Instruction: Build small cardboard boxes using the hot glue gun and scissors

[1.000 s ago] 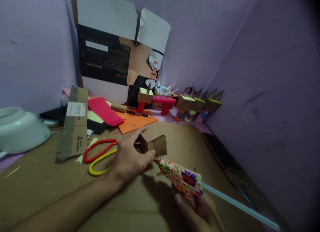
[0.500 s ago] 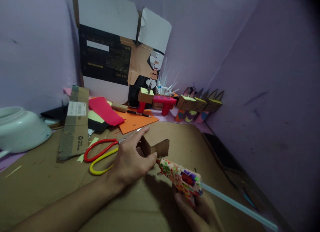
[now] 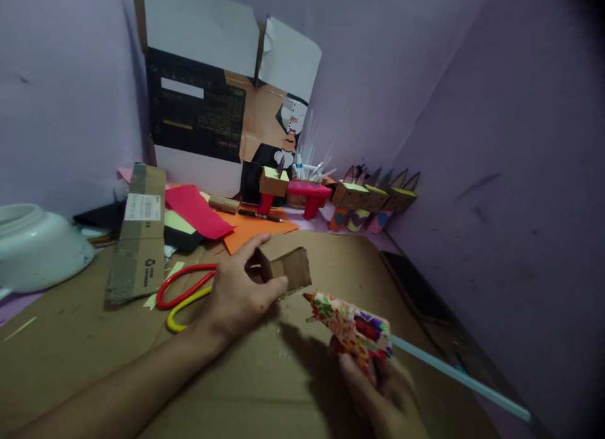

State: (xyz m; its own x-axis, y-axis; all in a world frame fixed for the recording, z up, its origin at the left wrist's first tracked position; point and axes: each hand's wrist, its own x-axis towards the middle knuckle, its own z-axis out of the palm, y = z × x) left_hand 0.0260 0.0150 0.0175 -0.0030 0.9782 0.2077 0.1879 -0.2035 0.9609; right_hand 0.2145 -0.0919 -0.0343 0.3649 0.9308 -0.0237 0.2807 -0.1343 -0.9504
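Note:
My left hand (image 3: 241, 291) grips a small folded piece of cardboard (image 3: 295, 269) between thumb and fingers, near the middle of the work surface. In my right hand (image 3: 378, 388) is a glue gun (image 3: 352, 325) with a flowery pattern, my fingers wrapped round its handle. Its nozzle points left toward the cardboard, with a gap between them. A long pale glue stick (image 3: 463, 379) sticks out of its back end. Scissors (image 3: 186, 269) with one red and one yellow handle loop lie behind my left wrist, their blades hidden by the hand.
A white bowl (image 3: 42, 250) stands at far left, beside a taped cardboard strip (image 3: 139, 237). Coloured paper (image 3: 198, 212) and a black pen (image 3: 259, 216) lie at the back. Small cardboard animal figures (image 3: 350, 196) line the wall. A dark phone-like slab (image 3: 416, 288) lies along the right edge.
The glue gun has drawn back to the right, its nozzle now apart from the cardboard. My left hand has shifted slightly left and turned the cardboard so its inner face shows more.

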